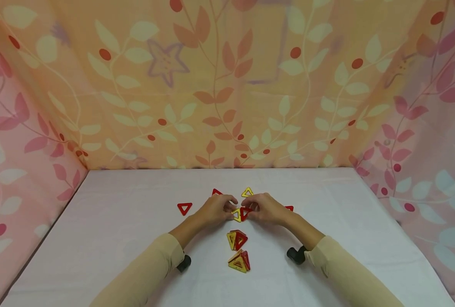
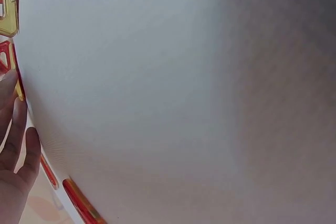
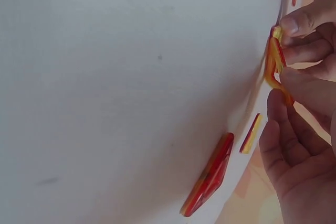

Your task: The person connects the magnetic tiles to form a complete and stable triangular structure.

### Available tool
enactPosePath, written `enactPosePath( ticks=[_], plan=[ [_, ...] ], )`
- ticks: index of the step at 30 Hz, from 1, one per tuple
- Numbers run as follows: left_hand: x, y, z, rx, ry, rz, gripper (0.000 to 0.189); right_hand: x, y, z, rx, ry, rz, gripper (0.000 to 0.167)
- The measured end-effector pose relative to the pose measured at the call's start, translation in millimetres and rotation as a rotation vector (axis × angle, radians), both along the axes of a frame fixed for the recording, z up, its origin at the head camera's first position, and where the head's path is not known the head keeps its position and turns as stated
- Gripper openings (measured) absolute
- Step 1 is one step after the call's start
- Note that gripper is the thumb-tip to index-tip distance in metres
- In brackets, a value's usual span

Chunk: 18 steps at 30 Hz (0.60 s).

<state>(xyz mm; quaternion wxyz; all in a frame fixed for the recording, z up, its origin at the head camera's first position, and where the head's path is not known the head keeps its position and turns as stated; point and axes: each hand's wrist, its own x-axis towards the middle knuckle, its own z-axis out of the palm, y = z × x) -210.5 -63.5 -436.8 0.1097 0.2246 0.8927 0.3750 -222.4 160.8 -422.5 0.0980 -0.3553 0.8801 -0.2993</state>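
- The person's left hand (image 1: 217, 209) has its fingers bent around one edge of a yellow plastic triangular frame (image 1: 238, 219), pinching it.
- The right hand (image 1: 267, 209) pinches a red plastic triangular frame (image 1: 246, 209) against that yellow one, both pieces tilted together over the middle of the counter (image 1: 116, 251), nearer its far edge than the sleeves are.
- From here I see a red-and-yellow plastic pyramid (image 1: 238, 240) just on the near side of the hands, and a second red-and-yellow plastic pyramid (image 1: 238, 261) beyond it toward the near edge, close but apart.
- Toward the far edge, past the gap between the hands, lies a loose yellow triangle (image 1: 248, 189).
- A loose red triangle (image 1: 184, 204) lies out toward the left edge; another red piece (image 1: 215, 192) shows partly behind the left hand.
- On the side of the right edge, a further red piece (image 1: 290, 208) peeks out past the right hand, mostly hidden.
- Beige sleeves (image 1: 147, 268) cover both forearms, with black devices (image 1: 296, 255) at the wrists.
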Motion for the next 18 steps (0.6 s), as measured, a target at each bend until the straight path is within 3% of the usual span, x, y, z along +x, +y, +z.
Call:
enactPosePath(
  ticks=[18],
  plan=[
    [1.1,0.6,0.6,-0.004,0.021,0.01,0.033,2.0,-11.4,-3.2,-0.016,-0.051,-0.059,0.027]
  ],
)
